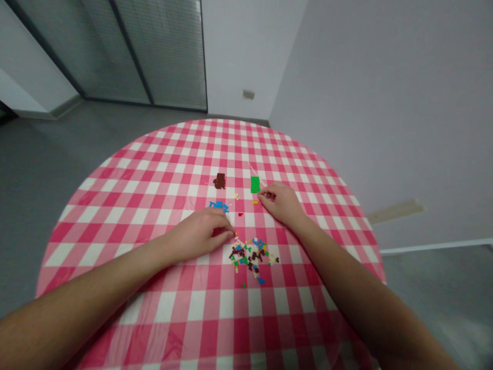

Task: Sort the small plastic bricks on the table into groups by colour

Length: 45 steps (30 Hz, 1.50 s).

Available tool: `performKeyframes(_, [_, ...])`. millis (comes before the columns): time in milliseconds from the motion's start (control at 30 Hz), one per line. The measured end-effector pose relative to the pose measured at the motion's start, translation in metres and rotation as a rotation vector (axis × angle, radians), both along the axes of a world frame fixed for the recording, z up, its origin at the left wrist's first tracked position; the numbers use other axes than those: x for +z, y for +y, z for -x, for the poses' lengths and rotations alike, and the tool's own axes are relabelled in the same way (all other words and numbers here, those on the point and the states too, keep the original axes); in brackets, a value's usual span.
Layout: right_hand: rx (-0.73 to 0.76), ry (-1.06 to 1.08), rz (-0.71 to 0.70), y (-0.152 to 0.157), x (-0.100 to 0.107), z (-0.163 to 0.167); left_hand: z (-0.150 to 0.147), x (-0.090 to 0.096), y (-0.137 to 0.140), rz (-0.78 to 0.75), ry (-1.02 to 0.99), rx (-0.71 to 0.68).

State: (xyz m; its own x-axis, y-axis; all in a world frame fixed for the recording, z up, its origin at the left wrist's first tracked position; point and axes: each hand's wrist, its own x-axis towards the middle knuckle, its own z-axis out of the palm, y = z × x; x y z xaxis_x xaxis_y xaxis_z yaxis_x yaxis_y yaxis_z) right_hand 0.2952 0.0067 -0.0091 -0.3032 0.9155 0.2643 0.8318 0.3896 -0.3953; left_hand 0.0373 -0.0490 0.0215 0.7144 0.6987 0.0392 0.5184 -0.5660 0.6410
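My left hand [204,231] rests low over the table with thumb and fingertips curled together at the left edge of a mixed pile of tiny building bricks [252,255]. A small orange piece shows just by those fingertips. My right hand [281,201] is pinched closed beside a green group of bricks [255,184] and a small yellow group of bricks [255,202]. Whatever sits between the fingertips of either hand is too small or hidden to tell. Just beyond my left hand lie blue bricks [219,206].
Dark brown bricks [220,181] are grouped farther back. A few cream pieces [236,196] and red pieces [241,214] lie between the groups. A checked red-and-white tablecloth [185,318] covers the round table. Behind stand a wall [365,103] and a glass partition [169,51].
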Motion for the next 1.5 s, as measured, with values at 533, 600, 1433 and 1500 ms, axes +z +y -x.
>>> performKeyframes(533, [-0.027, 0.014, -0.008, 0.0022, -0.0048, -0.0003, 0.0002, 0.0004, 0.0002, 0.010, -0.006, -0.002])
performKeyframes(600, [-0.031, 0.016, -0.008, 0.0023, -0.0048, -0.0001, 0.0002, 0.0004, -0.0001, 0.011, -0.004, 0.000])
performKeyframes(1433, [-0.051, 0.012, 0.001, 0.0032, -0.0053, 0.0019, -0.0003, -0.0023, 0.0000, -0.010, -0.002, -0.009])
performKeyframes(1500, [-0.051, 0.008, 0.001, 0.0034, -0.0051, 0.0019, 0.0002, -0.0028, 0.0000, -0.010, -0.003, -0.010])
